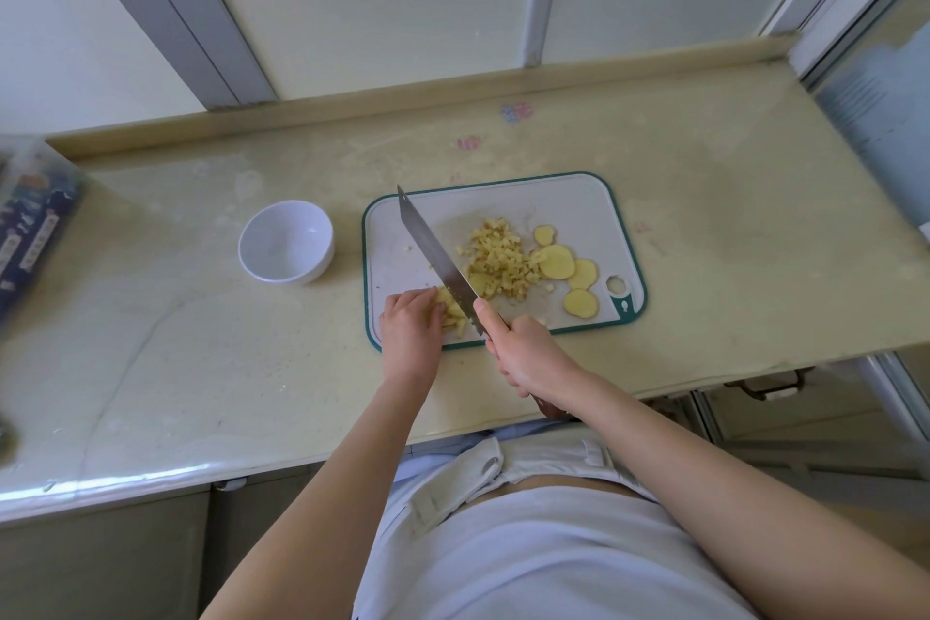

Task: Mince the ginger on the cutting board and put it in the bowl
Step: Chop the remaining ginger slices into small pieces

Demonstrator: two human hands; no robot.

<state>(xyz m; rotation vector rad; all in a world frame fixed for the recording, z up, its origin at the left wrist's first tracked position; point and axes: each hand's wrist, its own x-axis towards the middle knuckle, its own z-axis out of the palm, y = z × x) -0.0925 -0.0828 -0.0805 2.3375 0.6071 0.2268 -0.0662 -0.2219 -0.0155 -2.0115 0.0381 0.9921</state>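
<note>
Risk: left hand point(410, 322) fingers point(425, 300) curl on ginger strips point(453, 315) beside knife point(435, 252) gripped by right hand point(528, 357); I fear a slip nicks knuckles.

Two bare arms reached forward, hands close together and low.

The left hand point(410, 330) lay knuckles-up, its fingers curled down to hold ginger point(453, 312) in place, and its forearm ran straight back toward the body. The right hand point(533, 357) gripped the handle of a knife point(437, 253), with one finger stretched forward to the heel of the blade. Its forearm came in at a slant from the lower right. The hands were near each other without touching, the blade between them.
</note>
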